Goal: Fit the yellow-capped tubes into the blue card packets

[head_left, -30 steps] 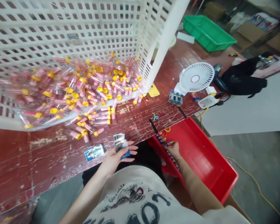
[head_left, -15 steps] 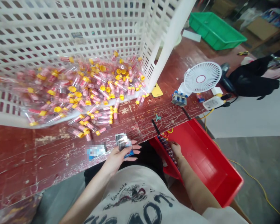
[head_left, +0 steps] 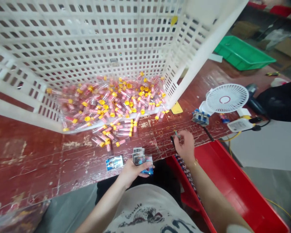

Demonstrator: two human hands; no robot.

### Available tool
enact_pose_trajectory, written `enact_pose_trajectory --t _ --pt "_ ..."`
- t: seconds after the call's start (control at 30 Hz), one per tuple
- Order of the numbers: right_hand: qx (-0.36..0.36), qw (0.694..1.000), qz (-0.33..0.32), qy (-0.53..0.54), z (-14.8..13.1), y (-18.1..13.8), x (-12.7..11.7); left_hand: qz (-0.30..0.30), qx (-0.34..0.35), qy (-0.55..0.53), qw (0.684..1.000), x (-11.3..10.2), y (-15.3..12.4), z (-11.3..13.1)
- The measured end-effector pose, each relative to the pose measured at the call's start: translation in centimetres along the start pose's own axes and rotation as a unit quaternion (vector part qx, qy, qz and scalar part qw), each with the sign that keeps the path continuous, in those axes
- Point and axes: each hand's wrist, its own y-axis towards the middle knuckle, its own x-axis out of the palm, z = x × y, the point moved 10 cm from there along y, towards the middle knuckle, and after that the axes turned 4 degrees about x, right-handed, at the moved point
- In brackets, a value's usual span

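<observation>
My left hand (head_left: 131,173) is closed on a small fanned stack of blue and silver packets (head_left: 145,161), thumb on top, at the table's front edge. A single blue and silver packet (head_left: 114,162) lies flat on the table just to its left. My right hand (head_left: 185,145) is down at the table edge with its fingers pinched on a small teal piece (head_left: 176,133), mostly covered by the fingers. Beside that hand, thin yellow rubber bands (head_left: 168,128) lie on the tabletop.
A white lattice basket (head_left: 196,64) lies on its side, with many yellow-capped clear tubes (head_left: 122,134) inside and spilling out. A white fan (head_left: 227,98), bundled blue-and-silver packets (head_left: 200,117) and a green tray (head_left: 242,53) stand right. A red bin (head_left: 235,181) sits below the edge.
My right hand has come up out of the red bin area to the teal piece on the table. The left hand keeps the packets, its fingers now more curled. The view has shifted.
</observation>
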Motion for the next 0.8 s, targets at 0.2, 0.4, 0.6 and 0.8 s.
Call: enact_pose_trajectory --t 0.2,0.4,0.6,0.8 --pt "0.1 0.993 -0.041 0.056 -1.7 8.9 9.6 0.054 0.028 -0.075 0.995 -1.7 -0.6 1.0" --pt "0.186 0.964 -0.067 0.18 0.8 5.3 8.7 -0.017 0.004 -0.121 0.992 -0.6 -0.6 1.2" --pt "0.285 0.875 -0.173 0.35 1.3 0.3 7.9 -0.001 0.0 -0.077 0.997 -0.5 0.3 1.3" --pt "0.348 0.712 -0.289 0.537 -4.7 -3.0 9.4 0.027 -0.002 -0.076 0.997 -1.1 0.6 0.9"
